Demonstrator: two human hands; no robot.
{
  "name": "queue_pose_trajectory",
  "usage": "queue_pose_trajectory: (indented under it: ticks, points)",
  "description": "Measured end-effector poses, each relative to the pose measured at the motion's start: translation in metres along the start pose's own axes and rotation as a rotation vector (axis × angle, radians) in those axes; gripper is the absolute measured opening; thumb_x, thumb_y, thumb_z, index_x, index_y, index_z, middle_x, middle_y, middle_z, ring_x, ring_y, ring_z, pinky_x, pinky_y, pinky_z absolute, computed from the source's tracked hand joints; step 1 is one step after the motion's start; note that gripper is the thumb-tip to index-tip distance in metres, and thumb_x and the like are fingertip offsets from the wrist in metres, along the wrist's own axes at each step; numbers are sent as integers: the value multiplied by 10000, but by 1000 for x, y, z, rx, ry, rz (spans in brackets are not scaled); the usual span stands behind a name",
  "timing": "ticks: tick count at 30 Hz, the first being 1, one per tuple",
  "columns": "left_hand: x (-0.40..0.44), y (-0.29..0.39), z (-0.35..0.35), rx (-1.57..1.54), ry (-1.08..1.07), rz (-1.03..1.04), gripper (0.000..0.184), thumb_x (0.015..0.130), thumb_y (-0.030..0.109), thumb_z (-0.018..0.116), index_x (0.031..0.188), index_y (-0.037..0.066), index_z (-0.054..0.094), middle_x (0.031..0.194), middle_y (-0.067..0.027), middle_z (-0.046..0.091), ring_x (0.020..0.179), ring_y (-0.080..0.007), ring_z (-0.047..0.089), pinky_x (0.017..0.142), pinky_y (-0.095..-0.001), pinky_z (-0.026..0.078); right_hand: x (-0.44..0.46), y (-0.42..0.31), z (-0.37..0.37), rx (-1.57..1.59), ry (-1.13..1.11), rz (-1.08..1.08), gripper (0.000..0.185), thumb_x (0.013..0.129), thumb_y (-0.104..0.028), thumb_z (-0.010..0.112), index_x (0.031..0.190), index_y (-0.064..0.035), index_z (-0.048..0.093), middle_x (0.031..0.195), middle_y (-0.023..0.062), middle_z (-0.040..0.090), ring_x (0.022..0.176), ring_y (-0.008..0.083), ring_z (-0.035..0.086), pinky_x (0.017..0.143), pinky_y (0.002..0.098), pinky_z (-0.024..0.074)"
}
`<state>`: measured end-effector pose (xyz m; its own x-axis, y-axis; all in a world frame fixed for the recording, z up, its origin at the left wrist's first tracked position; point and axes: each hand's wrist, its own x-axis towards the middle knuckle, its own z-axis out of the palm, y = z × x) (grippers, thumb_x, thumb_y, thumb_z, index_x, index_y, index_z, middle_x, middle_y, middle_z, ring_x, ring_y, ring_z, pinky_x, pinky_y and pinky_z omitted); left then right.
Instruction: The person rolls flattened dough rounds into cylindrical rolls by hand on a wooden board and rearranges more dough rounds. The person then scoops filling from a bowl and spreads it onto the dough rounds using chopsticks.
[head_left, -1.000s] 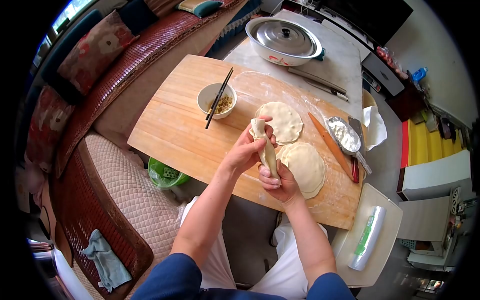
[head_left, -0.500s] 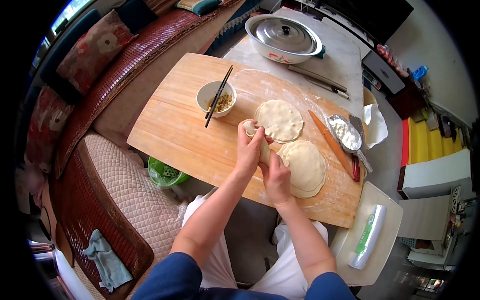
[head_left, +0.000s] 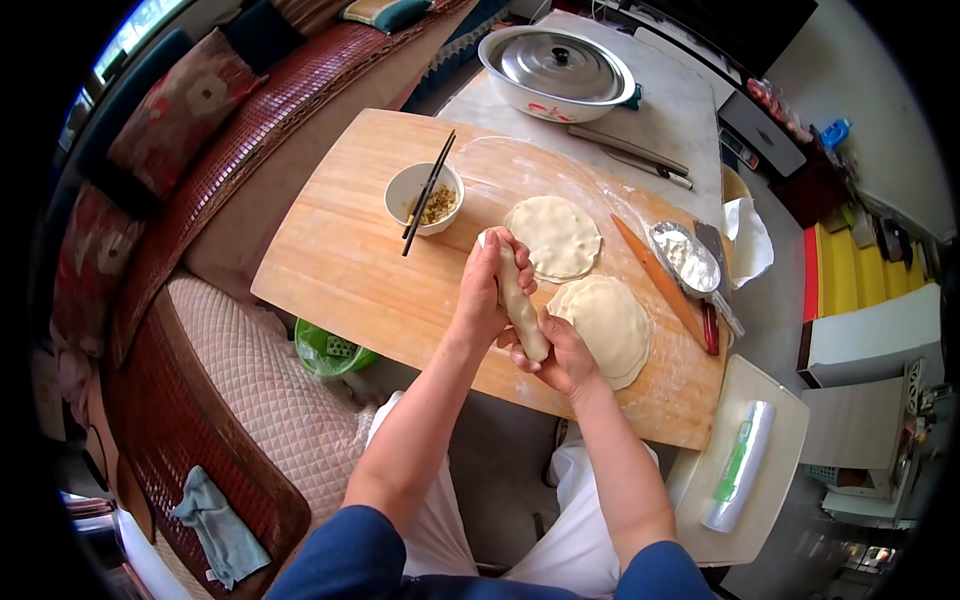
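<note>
Your pale, elongated dough roll [head_left: 519, 315] slants between your left hand [head_left: 487, 285] and right hand [head_left: 561, 357], raised above the wooden board [head_left: 335, 225], its rounded lower end exposed.

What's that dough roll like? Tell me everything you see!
The dough roll is long, plump and cream-coloured, and looks soft and slightly bumpy. It slants over the wooden board: the left hand grips its far part, the right hand its near end. Fingers hide some of it. No filling shows.

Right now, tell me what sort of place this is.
Probably a home living room: a long seat with flowered cushions, and a dark screen beyond the low table.
</note>
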<state>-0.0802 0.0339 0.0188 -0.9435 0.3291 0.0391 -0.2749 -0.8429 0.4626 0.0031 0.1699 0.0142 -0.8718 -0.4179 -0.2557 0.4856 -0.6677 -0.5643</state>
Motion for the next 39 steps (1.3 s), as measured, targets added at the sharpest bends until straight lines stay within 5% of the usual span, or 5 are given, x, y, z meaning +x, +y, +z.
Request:
queue_pose_trajectory:
  ticks: [6, 12, 18, 25, 39]
  points:
    - [5, -7, -13, 129, 192, 94, 145, 1051, 237, 486, 1056, 92, 494, 840, -72, 538, 739, -191, 591, 686, -356, 555, 4, 6, -18, -493, 102, -122, 358, 942, -223, 689, 1185, 20, 589, 873, 81, 683, 714, 221, 635, 566, 296, 456]
    - [4, -23, -25, 170, 506, 102, 144, 1052, 215, 465, 1035, 72, 480, 813, -61, 511, 735, -219, 595, 783, -449, 586, 1, 14, 0, -1788, 448, -905, 485, 744, 12, 774, 1199, -4, 609, 910, 130, 611, 715, 280, 635, 613, 382, 511]
    - [-1, -20, -26, 53, 589, 8, 263, 1051, 331, 470, 935, 95, 478, 771, -43, 491, 701, -220, 573, 737, -451, 571, 0, 9, -3, -1817, 361, -973, 509, 798, -35, 769, 1268, 3, 580, 905, 92, 623, 710, 253, 630, 595, 358, 509]
    - [3, -4, -43, -106, 475, 76, 351, 1057, 407, 417, 870, 121, 497, 763, -32, 479, 680, -201, 497, 786, -435, 505, 3, 10, -19, -281, 243, -111, 487, 1015, -264, 579, 1360, 74, 512, 999, 61, 671, 771, 115, 627, 649, 244, 513]
    - [6, 0, -59, -59, 602, 39, 343, 1092, 286, 319, 854, 85, 465, 869, -96, 596, 1094, -350, 625, 1010, -567, 487, 2, 16, -29, -940, 350, -329, 499, 884, -12, 615, 1367, 64, 516, 1080, 146, 684, 866, 145, 676, 762, 285, 552]
